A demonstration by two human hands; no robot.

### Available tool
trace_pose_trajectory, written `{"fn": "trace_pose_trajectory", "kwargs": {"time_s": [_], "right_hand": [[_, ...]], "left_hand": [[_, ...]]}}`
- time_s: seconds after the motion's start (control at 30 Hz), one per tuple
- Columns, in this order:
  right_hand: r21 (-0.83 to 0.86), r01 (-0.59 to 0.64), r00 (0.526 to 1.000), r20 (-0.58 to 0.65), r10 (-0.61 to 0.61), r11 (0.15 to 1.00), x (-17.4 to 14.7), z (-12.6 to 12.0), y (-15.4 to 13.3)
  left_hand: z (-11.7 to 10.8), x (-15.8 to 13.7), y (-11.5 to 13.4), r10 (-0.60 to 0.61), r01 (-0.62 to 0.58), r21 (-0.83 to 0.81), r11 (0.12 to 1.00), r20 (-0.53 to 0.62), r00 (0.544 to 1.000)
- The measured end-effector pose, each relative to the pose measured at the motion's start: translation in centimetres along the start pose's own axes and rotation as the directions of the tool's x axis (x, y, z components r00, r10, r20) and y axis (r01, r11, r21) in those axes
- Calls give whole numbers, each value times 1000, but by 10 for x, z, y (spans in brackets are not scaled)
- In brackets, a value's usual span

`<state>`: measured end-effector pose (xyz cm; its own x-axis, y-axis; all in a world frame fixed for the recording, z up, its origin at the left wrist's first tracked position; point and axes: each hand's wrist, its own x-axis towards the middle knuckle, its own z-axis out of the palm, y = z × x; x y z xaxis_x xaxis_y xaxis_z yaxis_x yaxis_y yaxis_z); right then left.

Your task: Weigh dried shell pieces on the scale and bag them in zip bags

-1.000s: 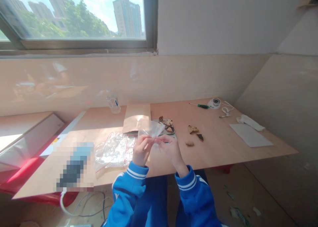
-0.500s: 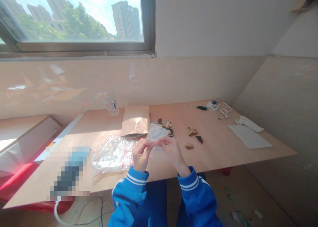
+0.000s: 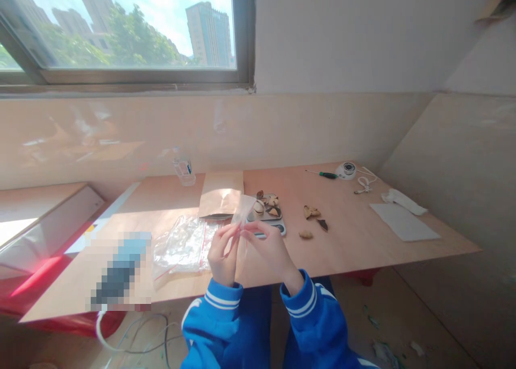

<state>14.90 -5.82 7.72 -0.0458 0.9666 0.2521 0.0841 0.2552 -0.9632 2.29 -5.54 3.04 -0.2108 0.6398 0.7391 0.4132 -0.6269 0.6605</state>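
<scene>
A clear plastic bag (image 3: 243, 208) is pinched between my two hands, held above the front part of the table. My left hand (image 3: 223, 253) grips it with thumb and fingers together, and my right hand (image 3: 271, 248) pinches it close beside. Just beyond them lies a small scale (image 3: 278, 227) with several dried brown-and-cream pieces, perhaps dried mushrooms (image 3: 273, 201), on its plate. The bag and my right hand cover part of the scale. A brown paper pouch (image 3: 221, 194) lies behind the bag, its dark mouth toward me.
Several clear zip bags (image 3: 183, 245) lie at left, near a pixelated object (image 3: 123, 269) with a cable. Loose dried pieces (image 3: 311, 213) rest right of the scale. Farther out are a bottle (image 3: 185, 170), screwdriver (image 3: 327, 175), dome camera (image 3: 346, 170) and white sheet (image 3: 404, 222).
Both hands have shifted slightly left with the plastic bag, which now looks narrower and more upright. More of the scale has come into sight. The view has turned a little.
</scene>
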Motion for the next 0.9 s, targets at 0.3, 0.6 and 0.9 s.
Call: {"fn": "trace_pose_trajectory", "kwargs": {"time_s": [0.3, 0.6, 0.9], "right_hand": [[-37, 33, 999, 4, -33, 999, -3, -4, -8], [94, -53, 999, 7, 52, 994, 7, -2, 3], [32, -187, 982, -13, 188, 982, 16, -33, 30]], "left_hand": [[-12, 3, 8, 99, -103, 45, 994, 75, 992], [-13, 3, 8, -173, 175, -37, 984, 60, 983], [-8, 8, -19, -125, 136, 10, 991, -330, 935]]}}
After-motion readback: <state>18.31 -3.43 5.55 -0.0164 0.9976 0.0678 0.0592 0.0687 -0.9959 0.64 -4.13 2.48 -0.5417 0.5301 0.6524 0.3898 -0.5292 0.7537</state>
